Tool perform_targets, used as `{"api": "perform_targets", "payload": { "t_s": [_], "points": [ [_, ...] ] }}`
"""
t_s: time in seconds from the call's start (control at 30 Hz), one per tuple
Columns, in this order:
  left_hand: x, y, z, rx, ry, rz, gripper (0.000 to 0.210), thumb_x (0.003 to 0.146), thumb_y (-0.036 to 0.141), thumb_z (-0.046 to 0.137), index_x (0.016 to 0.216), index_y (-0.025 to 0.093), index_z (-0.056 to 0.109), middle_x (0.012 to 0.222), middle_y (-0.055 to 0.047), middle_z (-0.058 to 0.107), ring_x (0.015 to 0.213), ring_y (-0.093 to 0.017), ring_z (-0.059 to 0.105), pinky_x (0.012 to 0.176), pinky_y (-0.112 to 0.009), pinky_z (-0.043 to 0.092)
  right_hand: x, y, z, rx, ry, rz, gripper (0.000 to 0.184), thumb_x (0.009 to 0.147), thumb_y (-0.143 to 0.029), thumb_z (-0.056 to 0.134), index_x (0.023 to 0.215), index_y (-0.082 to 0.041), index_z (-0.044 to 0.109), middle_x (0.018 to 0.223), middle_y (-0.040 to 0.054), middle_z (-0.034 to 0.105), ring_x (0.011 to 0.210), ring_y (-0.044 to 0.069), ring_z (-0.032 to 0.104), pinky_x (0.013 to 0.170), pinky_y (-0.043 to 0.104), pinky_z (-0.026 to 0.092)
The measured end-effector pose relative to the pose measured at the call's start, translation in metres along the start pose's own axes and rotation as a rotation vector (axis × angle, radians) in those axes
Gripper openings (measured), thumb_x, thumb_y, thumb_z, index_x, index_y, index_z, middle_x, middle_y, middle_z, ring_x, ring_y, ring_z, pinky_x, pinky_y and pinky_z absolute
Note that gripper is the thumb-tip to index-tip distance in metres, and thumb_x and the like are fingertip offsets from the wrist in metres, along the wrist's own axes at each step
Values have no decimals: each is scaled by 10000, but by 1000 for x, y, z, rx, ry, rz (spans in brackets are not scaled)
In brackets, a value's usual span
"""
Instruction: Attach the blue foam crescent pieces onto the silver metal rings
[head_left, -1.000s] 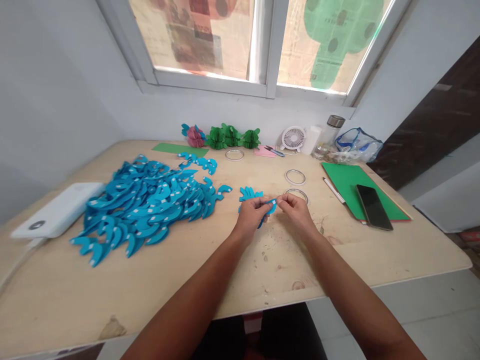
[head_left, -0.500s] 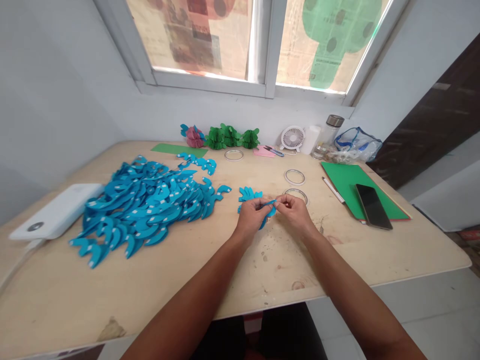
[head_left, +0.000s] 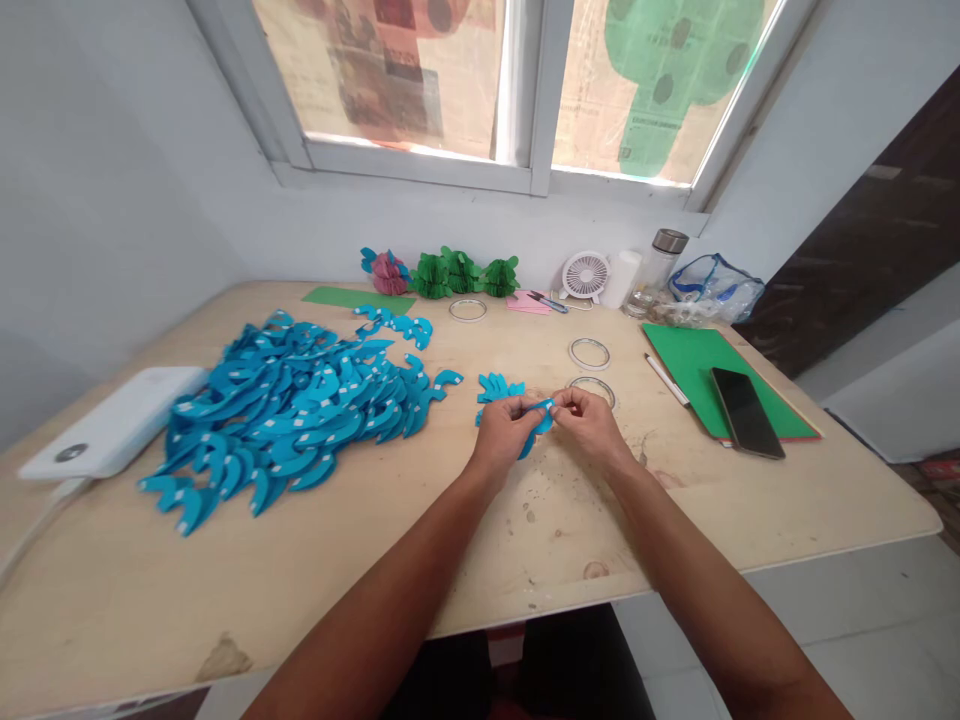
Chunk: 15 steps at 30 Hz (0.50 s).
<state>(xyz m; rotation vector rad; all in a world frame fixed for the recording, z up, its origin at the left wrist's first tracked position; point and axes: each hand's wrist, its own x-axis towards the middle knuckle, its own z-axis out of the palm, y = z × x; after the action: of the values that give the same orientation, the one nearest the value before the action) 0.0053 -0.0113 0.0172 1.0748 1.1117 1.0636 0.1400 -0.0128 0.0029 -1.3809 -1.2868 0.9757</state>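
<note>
Between my two hands is a blue paper cutout [head_left: 541,420] with a small white square at its upper right end. My left hand [head_left: 501,432] pinches its left side, fingers closed. At the white square, the thumb and fingertips of my right hand [head_left: 589,425] are pressed together on the paper. Just behind my left hand lie several blue paper pieces [head_left: 500,386], partly covered by it. Off to the left spreads a large heap of curved blue paper pieces [head_left: 300,400], many bearing white squares.
Rolls of tape [head_left: 589,354] lie beyond my hands. A phone [head_left: 746,412] rests on green sheets [head_left: 694,365] at the right, beside a white pen [head_left: 666,380]. A white power bank [head_left: 112,420] sits at the left. Green paper figures [head_left: 457,272] and a small fan [head_left: 586,276] line the wall.
The blue cutout has tilted between my fingers, so more of its face and the white square show. Both hands have stayed in nearly the same place.
</note>
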Motion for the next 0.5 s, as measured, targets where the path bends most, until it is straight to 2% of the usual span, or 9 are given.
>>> {"api": "perform_targets", "payload": {
  "t_s": [0.5],
  "points": [
    [6,-3,0,93,-32,83,106,637,242,597,584,151,612,439,36,485,416,-72,407,401,-184,272,1,0,-1,4,2,59,130,642,-300,608,666,-179,567,553,-30,511,509,105,436,485,234,317]
  ]
}}
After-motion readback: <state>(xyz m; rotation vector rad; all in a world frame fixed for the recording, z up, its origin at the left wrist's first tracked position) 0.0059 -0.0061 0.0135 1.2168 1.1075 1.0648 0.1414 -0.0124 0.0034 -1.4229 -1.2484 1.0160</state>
